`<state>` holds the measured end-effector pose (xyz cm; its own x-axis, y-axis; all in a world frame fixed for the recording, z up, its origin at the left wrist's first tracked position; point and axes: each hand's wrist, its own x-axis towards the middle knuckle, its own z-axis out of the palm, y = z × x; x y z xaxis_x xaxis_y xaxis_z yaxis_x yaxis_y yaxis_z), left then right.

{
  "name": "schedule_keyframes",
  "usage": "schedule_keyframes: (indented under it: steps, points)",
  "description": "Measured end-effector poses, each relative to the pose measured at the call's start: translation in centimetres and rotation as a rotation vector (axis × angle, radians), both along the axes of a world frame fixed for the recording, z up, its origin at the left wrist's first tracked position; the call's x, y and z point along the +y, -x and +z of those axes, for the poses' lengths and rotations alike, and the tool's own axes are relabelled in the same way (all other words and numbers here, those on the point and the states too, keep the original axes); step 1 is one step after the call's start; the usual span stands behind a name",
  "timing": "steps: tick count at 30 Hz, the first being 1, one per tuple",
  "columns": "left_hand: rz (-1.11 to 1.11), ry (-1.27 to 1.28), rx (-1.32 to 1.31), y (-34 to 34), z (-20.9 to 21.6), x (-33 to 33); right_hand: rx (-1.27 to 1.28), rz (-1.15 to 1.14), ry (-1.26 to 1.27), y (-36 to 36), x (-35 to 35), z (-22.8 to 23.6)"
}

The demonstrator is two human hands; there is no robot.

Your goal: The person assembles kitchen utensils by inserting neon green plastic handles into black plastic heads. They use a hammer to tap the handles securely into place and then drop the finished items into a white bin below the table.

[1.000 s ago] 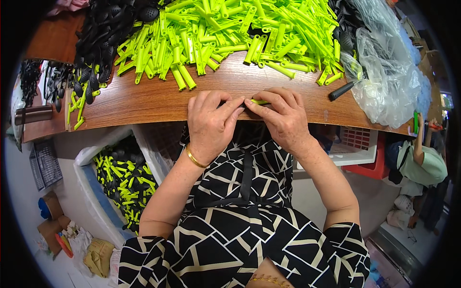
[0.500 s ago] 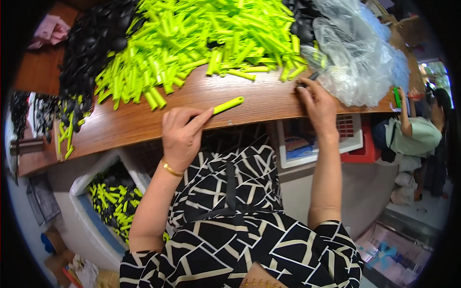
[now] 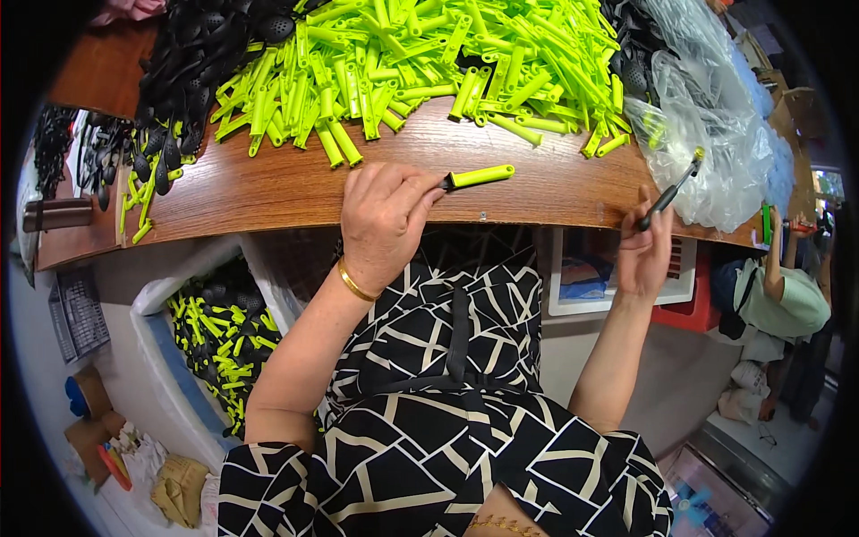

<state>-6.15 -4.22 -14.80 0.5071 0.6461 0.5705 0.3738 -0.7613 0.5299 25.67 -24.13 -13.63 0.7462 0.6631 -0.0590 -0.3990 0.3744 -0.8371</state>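
Observation:
My left hand [image 3: 386, 210] is closed at the table's front edge, gripping a small utensil by its black neck, most of which the fingers hide. A lime-green plastic handle [image 3: 483, 175] sticks out from that neck to the right. My right hand [image 3: 648, 246] is raised by the edge, closed around a slim tool [image 3: 667, 199] with a black grip, a thin shaft and a small yellowish end tilted up and right. Beyond the hands lies a big heap of lime-green handles [image 3: 358, 89]. Black utensil heads [image 3: 201, 63], some with holes, are piled to its left.
Clear plastic bags [image 3: 707, 134] cover the table's right end. Below the table stand a white-rimmed bin [image 3: 148, 309] of green-and-black pieces at left and a white tray [image 3: 582, 306] beside a red container [image 3: 689, 313] at right. Another person [image 3: 787, 295] works at far right.
My right hand has lifted the slim tool up from the tabletop. The black neck at the green handle's near end now shows by my left fingers. The whole view has shifted somewhat.

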Motion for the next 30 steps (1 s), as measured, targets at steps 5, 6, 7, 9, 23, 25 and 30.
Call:
schedule_keyframes:
  steps: [5, 6, 7, 9, 23, 25, 30]
  points:
    - [0.004, 0.016, -0.005, -0.4, 0.3, 0.1, 0.035, 0.210, -0.014, 7.6, -0.7, -0.6]
    - [0.008, 0.020, -0.002, -0.4, 0.4, 0.1, -0.082, 0.172, 0.183, 8.3, -1.3, -1.1]
    - [0.009, 0.023, 0.007, -0.4, 0.5, 0.1, -0.220, 0.131, 0.371, 9.1, -1.5, -1.4]
    - [0.017, 0.029, 0.028, -0.3, 0.6, 0.0, -0.619, 0.234, 0.516, 9.5, -2.3, -1.3]
    - [0.033, 0.056, 0.030, -0.2, 0.7, 0.1, -1.212, 0.199, 0.528, 9.2, 1.5, 3.0]
    - [0.022, 0.058, 0.033, -0.2, 0.7, 0.1, -1.332, 0.362, 0.686, 10.1, 2.1, 3.7]
    - [0.032, 0.033, 0.023, -0.3, 0.2, 0.2, -1.197, 0.147, 0.452, 10.0, 2.6, 3.6]
